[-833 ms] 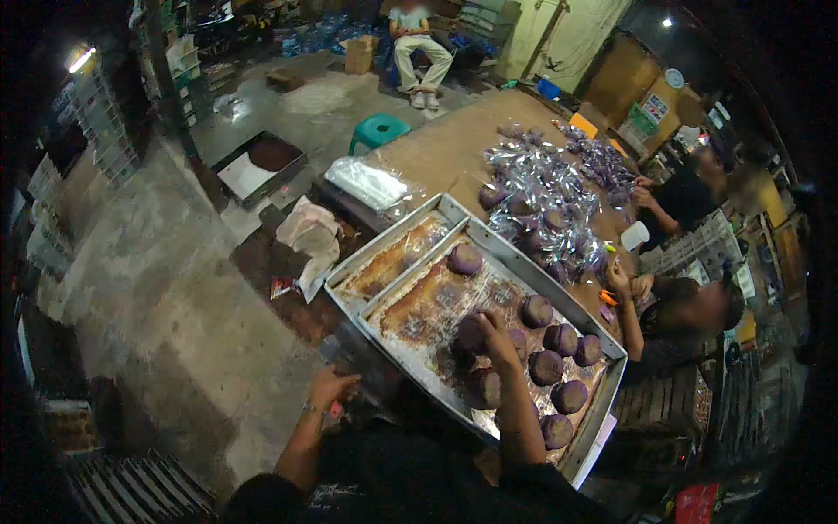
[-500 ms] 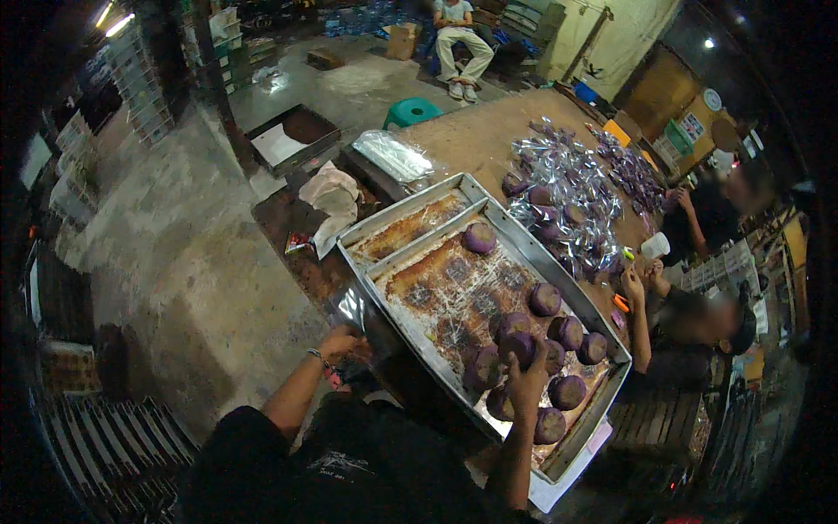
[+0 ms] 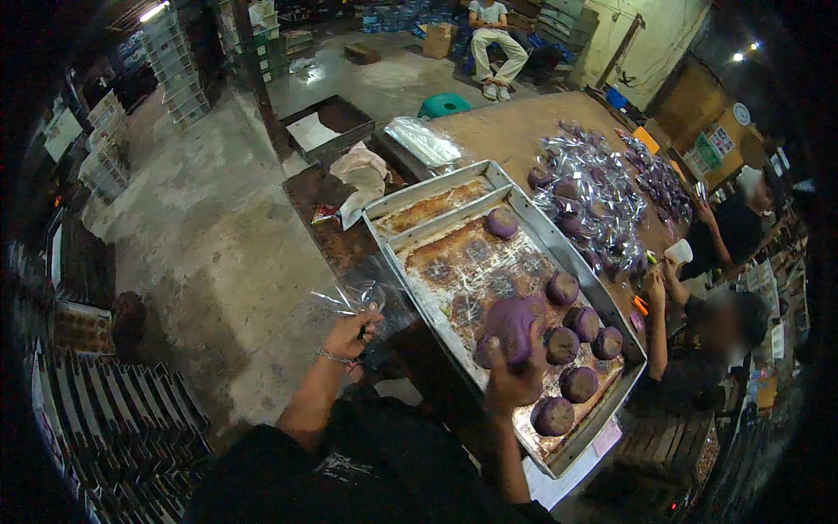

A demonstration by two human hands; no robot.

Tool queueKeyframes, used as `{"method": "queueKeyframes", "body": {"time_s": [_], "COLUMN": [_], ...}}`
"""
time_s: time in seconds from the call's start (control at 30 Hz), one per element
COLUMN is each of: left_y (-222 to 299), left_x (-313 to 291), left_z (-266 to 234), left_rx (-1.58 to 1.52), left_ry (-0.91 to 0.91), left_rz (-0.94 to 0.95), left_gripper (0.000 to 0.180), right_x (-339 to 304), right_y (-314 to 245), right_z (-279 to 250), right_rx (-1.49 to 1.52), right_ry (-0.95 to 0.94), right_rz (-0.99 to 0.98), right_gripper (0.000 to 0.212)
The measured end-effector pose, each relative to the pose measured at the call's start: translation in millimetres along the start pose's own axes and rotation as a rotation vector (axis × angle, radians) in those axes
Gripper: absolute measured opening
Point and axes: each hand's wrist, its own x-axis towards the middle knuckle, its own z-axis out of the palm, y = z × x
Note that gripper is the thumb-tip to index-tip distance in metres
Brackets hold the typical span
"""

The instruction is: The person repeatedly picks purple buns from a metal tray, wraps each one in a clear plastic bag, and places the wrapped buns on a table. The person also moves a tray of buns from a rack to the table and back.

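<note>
My right hand holds a purple bun over the near half of the long metal tray, fingers curled around its underside and pressed against it; my left hand is off the bench's left edge, fingers pinching a clear plastic bag that stands crumpled above my knuckles; a thin bracelet circles that wrist.

More purple buns lie in a cluster toward the tray's near right corner, and a single bun sits alone near its far end; the tray's bare floor is stained brown; a second, narrower tray lies against its left side, with nothing on its crusted floor.

Beyond the trays, on the far right part of the bench, a heap of buns wrapped in shiny clear film spreads toward the far edge; a flat clear packet lies at the bench's far left corner, a crumpled pale cloth just beside it.

At the bench's right edge a person's hand reaches in, near a white cup; on the wall past the far right corner hang a round white sign and a rectangular green-and-white label; a green stool stands past the far edge.
</note>
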Motion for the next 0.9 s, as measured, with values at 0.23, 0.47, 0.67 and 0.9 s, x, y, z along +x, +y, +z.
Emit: {"method": "queueKeyframes", "body": {"time_s": [0.23, 0.47, 0.67, 0.9], "left_y": [11.8, 45.8, 69.0, 85.0], "left_x": [-34.9, -14.0, 2.2, 22.2], "left_z": [26.4, 17.7, 5.6, 13.8], "left_rx": [0.432, 0.624, 0.549, 0.107], "left_ry": [-0.019, -0.266, -0.370, -0.335], "left_rz": [0.001, 0.181, 0.174, 0.153], "left_gripper": [0.026, 0.037, 0.040, 0.023], "right_x": [-48.2, -17.8, -7.9, 2.9], "right_y": [-5.2, -1.7, 13.8, 18.7], "right_z": [61.1, 85.5, 115.8, 139.3], "right_rx": [0.200, 0.222, 0.492, 0.397], "right_ry": [-0.617, -0.771, -0.877, -0.944], "right_rz": [0.520, 0.635, 0.689, 0.637], "right_gripper": [0.050, 0.045, 0.049, 0.057]}}
